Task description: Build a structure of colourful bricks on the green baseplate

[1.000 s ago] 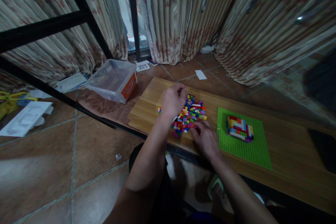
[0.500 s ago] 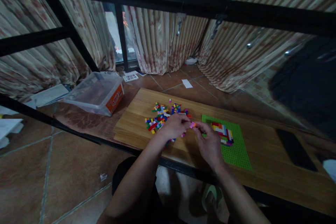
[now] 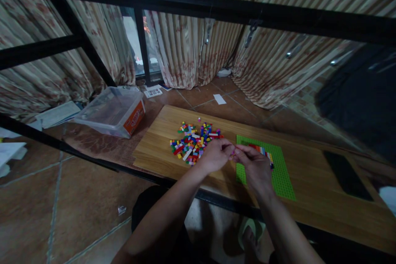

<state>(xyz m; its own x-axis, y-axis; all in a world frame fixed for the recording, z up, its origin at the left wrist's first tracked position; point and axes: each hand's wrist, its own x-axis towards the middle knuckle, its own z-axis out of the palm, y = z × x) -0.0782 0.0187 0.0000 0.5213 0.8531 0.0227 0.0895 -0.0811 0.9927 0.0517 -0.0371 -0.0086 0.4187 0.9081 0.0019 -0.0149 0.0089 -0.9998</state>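
Observation:
My left hand (image 3: 218, 156) and my right hand (image 3: 254, 165) meet over the left edge of a green studded baseplate (image 3: 284, 181). Fingertips of both pinch small pink toy bricks (image 3: 232, 154), mostly covered by the fingers. A flat build of coloured bricks (image 3: 268, 156) sits on the baseplate, partly hidden behind my right hand. Left of my left hand, a loose pile of mixed toy bricks (image 3: 193, 142) is spread over the wooden table (image 3: 154, 140).
A dark flat slab (image 3: 348, 175) lies at the table's right. On the floor to the left stands a clear plastic bin (image 3: 108, 111) with an orange label. A black metal bar (image 3: 198, 6) crosses above, before striped curtains (image 3: 179, 49).
Both hands have moved right, from beside the pile to the baseplate's left edge, still pinching the pink bricks. More of the pile shows; the brick build is more covered.

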